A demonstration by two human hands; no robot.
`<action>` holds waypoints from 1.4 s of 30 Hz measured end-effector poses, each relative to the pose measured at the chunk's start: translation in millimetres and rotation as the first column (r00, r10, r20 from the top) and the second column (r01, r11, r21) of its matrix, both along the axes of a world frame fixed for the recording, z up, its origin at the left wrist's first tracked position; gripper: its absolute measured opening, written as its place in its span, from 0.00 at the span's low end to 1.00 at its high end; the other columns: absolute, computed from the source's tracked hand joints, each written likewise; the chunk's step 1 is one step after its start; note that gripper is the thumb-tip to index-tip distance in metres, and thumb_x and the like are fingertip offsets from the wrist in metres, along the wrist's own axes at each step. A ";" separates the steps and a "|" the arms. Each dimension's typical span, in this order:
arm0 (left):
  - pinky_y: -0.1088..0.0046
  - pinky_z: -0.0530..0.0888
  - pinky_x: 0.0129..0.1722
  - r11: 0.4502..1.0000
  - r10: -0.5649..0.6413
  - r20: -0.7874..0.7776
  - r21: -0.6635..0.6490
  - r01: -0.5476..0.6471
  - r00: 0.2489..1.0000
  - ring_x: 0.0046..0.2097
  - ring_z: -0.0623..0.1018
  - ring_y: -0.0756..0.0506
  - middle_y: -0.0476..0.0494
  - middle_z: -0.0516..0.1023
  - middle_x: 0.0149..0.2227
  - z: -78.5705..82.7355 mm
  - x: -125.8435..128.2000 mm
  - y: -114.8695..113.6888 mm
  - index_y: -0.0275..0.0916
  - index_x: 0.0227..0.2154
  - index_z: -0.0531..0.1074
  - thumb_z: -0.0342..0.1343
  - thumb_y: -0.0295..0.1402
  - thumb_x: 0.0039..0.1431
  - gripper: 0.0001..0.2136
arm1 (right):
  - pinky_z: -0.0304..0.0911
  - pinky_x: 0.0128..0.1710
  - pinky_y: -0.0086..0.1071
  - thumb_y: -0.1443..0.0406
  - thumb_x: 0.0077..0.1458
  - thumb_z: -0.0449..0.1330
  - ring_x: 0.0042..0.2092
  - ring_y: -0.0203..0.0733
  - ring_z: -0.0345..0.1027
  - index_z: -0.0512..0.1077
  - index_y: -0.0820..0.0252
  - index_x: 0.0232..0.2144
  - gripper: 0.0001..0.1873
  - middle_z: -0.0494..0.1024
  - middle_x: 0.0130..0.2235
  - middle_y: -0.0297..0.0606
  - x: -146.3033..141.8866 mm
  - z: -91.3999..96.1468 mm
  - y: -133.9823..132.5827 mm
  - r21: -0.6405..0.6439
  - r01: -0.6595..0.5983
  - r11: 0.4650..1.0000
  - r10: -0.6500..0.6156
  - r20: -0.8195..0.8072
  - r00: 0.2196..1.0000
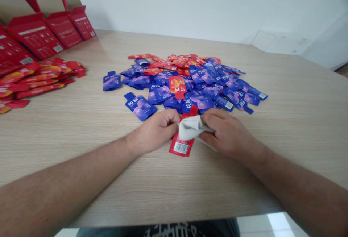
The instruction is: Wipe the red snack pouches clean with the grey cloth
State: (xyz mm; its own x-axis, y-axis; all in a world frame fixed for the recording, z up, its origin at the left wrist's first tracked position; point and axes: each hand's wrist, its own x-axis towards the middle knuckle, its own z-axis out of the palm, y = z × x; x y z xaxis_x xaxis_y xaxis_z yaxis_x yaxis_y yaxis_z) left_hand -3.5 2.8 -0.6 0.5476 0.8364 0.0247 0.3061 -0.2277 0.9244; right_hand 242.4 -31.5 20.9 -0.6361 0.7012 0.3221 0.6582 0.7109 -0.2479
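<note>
A red sachet with a white barcode panel lies under my hands, its top end sticking out above a folded white cloth. My right hand is closed over the cloth, and my left hand pinches the cloth's other side. The cloth hides the sachet's middle. Just beyond my hands spreads a heap of blue and red sachets. A loose blue sachet lies close to my left hand, and another lies further out.
All this rests on a light wood-grain table. Open red cartons stand at the far left corner, with a row of red sachets fanned out in front of them. A white wall runs behind the table.
</note>
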 end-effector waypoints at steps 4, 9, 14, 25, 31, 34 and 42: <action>0.77 0.64 0.26 1.000 -0.009 0.013 0.016 0.008 1.000 0.27 0.67 0.52 0.53 0.70 0.26 0.4 -0.6 -1.1 0.38 0.30 0.67 0.55 0.34 0.64 0.07 | 0.64 0.41 0.37 0.60 0.63 0.62 0.41 0.47 0.69 0.68 0.58 0.35 0.09 0.74 0.37 0.39 6.4 0.8 11.6 0.096 0.208 0.973 -0.201 -0.080 0.976; 0.76 0.65 0.28 0.999 -0.013 -0.025 0.043 0.014 1.000 0.29 0.68 0.51 0.52 0.71 0.27 4.2 0.3 -2.6 0.38 0.29 0.67 0.55 0.31 0.63 0.06 | 0.63 0.40 0.35 0.61 0.63 0.62 0.40 0.45 0.69 0.67 0.57 0.35 0.08 0.74 0.38 0.39 1.2 1.7 4.7 -0.011 0.061 0.998 -0.061 -0.029 0.998; 0.76 0.65 0.27 0.999 -0.027 -0.011 0.039 0.027 1.000 0.28 0.68 0.52 0.52 0.71 0.27 3.7 0.1 -3.2 0.38 0.30 0.67 0.54 0.31 0.64 0.06 | 0.62 0.40 0.36 0.59 0.63 0.62 0.40 0.46 0.69 0.67 0.57 0.34 0.10 0.73 0.37 0.39 4.4 0.5 9.4 0.027 0.168 0.985 -0.166 -0.060 0.984; 0.76 0.65 0.27 1.000 0.000 -0.010 0.002 0.000 1.000 0.28 0.68 0.52 0.52 0.71 0.27 3.5 0.5 -3.5 0.38 0.30 0.67 0.54 0.32 0.64 0.07 | 0.62 0.38 0.35 0.62 0.63 0.61 0.38 0.44 0.68 0.66 0.56 0.35 0.07 0.74 0.38 0.39 -0.5 2.9 2.1 -0.080 0.016 0.997 -0.019 -0.033 0.999; 0.76 0.65 0.27 1.000 -0.013 0.006 -0.016 0.014 1.000 0.28 0.68 0.52 0.52 0.71 0.27 0.3 0.0 -3.0 0.38 0.31 0.66 0.54 0.32 0.64 0.06 | 0.61 0.38 0.37 0.60 0.63 0.62 0.39 0.46 0.68 0.65 0.56 0.32 0.11 0.73 0.34 0.38 3.5 0.2 10.1 0.025 0.232 0.972 -0.231 -0.060 0.971; 0.77 0.64 0.26 1.000 0.019 -0.002 -0.017 -0.019 1.000 0.27 0.67 0.52 0.53 0.70 0.27 1.0 1.0 -2.7 0.38 0.31 0.67 0.54 0.31 0.63 0.06 | 0.61 0.38 0.35 0.62 0.62 0.62 0.38 0.45 0.68 0.66 0.57 0.33 0.08 0.73 0.37 0.39 -0.9 0.0 3.6 -0.044 0.092 0.995 -0.093 -0.024 0.995; 0.77 0.64 0.25 0.994 0.064 0.022 -0.088 -0.062 0.998 0.26 0.67 0.52 0.54 0.70 0.25 5.0 4.6 -2.6 0.38 0.31 0.67 0.54 0.31 0.62 0.05 | 0.65 0.42 0.38 0.63 0.62 0.62 0.41 0.47 0.69 0.68 0.58 0.37 0.06 0.75 0.40 0.42 -1.4 1.2 -1.5 -0.042 0.111 0.993 -0.111 0.000 0.994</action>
